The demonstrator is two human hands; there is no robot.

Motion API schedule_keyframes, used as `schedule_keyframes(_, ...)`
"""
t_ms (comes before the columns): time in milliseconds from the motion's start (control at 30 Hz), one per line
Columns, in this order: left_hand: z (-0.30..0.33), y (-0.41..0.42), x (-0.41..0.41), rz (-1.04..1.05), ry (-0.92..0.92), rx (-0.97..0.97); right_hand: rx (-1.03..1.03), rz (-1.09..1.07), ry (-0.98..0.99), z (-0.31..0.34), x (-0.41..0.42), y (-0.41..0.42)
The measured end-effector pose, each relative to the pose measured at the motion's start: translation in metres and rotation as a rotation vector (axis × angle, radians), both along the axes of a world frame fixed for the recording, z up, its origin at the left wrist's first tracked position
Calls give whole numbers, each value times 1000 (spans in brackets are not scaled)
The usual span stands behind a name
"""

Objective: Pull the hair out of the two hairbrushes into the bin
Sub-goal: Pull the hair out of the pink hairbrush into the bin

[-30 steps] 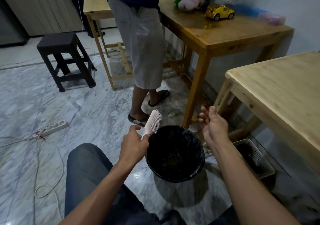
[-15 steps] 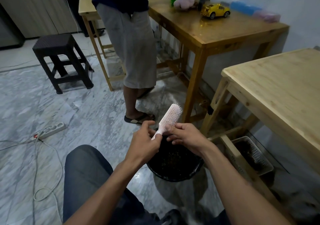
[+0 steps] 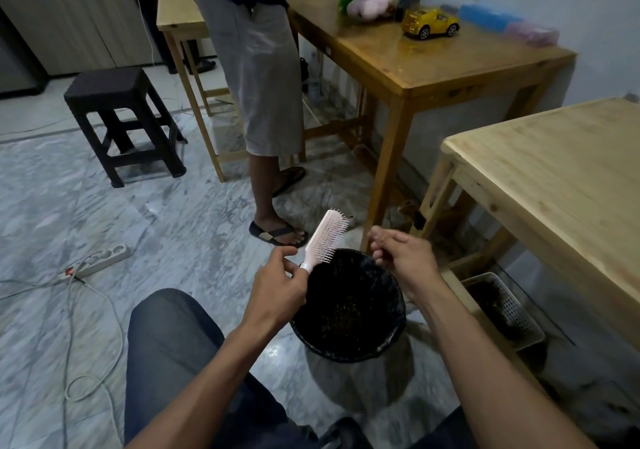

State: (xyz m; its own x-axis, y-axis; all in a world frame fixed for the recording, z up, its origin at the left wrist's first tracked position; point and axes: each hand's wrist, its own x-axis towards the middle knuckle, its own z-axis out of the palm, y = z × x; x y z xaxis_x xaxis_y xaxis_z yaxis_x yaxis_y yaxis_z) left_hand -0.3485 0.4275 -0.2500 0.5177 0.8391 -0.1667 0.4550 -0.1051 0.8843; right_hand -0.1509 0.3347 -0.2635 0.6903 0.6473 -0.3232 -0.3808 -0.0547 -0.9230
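Half a second after meeting the brush point(image 3: 327, 239), the right hand point(image 3: 403, 256) had drawn away, fingers pinched together over the bin point(image 3: 348, 305), probably carrying hair, while the left hand point(image 3: 278, 284) gripped the brush's handle at the bin's far-left rim.

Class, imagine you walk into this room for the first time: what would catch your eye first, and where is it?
Most striking is the pink hairbrush, held upright by its handle in the left hand just above the black bin on the marble floor. The right hand hovers beside the bristles with curled fingers. Further back, a yellow toy car sits on the darker wooden table.
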Motion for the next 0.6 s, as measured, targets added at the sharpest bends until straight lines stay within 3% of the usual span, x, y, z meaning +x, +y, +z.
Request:
schedule_keyframes(100,0,1,-1,12,-6,-3,-41,-73,28,-1,6,-2)
schedule_keyframes(200,2,0,2,14,-17,3,-202,212,-183,-9,-5,-2)
schedule_keyframes(367,4,-4,9,-5,-51,18,-183,583,-128,-11,-25,5)
schedule_keyframes(600,5,1,7,-18,-80,50,-215,635,-369,-7,-29,7)
